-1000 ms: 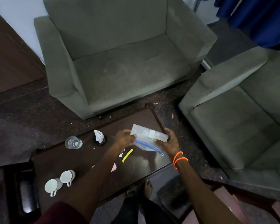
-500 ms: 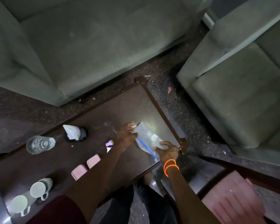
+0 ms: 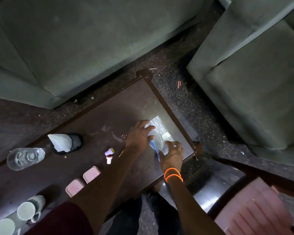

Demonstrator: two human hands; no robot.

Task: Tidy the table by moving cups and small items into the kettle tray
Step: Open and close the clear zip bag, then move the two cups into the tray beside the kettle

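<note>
Both hands rest on a clear zip bag [image 3: 160, 133] lying flat at the counter's [image 3: 119, 106] 3 o'clock corner. The left hand [image 3: 139, 136] has its fingers spread over the bag's 9 o'clock side, grip open, pressing rather than pinching. The right hand [image 3: 172, 154] sits at the bag's 6 o'clock edge, fingers splayed, grip open too. A blue strip [image 3: 154, 148] runs along the bag between the hands.

The bag looks light, limp and slick; it will likely sag and slide, so a pinch at the stiffer blue edge should hold best.

Two cups [image 3: 26, 210] lie at the counter's 8 o'clock end; they look like ceramic, rigid and breakable, best taken by the handle. A glass [image 3: 25, 157] on its side at 9 o'clock may roll. Two small caps [image 3: 109, 154] and two pink packets [image 3: 83, 181] lie near the middle. The tray is not clearly visible.
</note>
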